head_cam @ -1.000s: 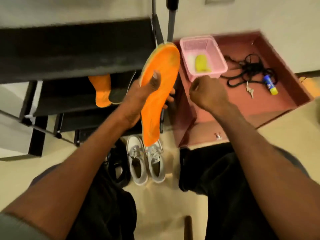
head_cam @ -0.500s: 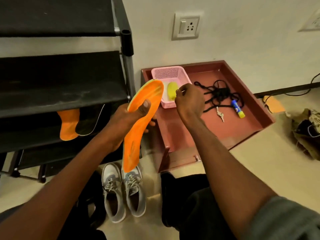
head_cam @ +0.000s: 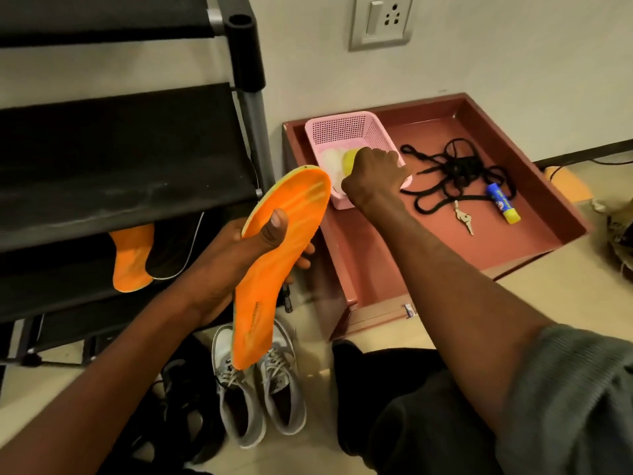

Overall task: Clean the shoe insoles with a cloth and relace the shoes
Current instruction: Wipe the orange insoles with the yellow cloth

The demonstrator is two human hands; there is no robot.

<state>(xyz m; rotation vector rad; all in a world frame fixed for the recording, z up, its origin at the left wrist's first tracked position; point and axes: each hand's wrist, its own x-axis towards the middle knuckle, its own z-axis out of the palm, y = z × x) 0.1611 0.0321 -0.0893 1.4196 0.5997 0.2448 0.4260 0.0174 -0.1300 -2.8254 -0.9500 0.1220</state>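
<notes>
- The left hand (head_cam: 250, 248) holds an orange insole (head_cam: 274, 258), thumb on top and fingers curled under it, above two grey shoes (head_cam: 260, 389) on the floor.
- The right hand (head_cam: 375, 176) reaches into the pink basket (head_cam: 342, 132), fingers bent down over a yellow thing (head_cam: 350, 160). I cannot tell if it grips it.
- Black laces (head_cam: 455, 173) lie in the red tray (head_cam: 534, 186).

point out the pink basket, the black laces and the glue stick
pink basket (head_cam: 346, 132), head view, on its mesh back wall
black laces (head_cam: 459, 169), head view, on the tangled middle of the bundle
glue stick (head_cam: 502, 202), head view, on the blue body above the yellow cap
</notes>
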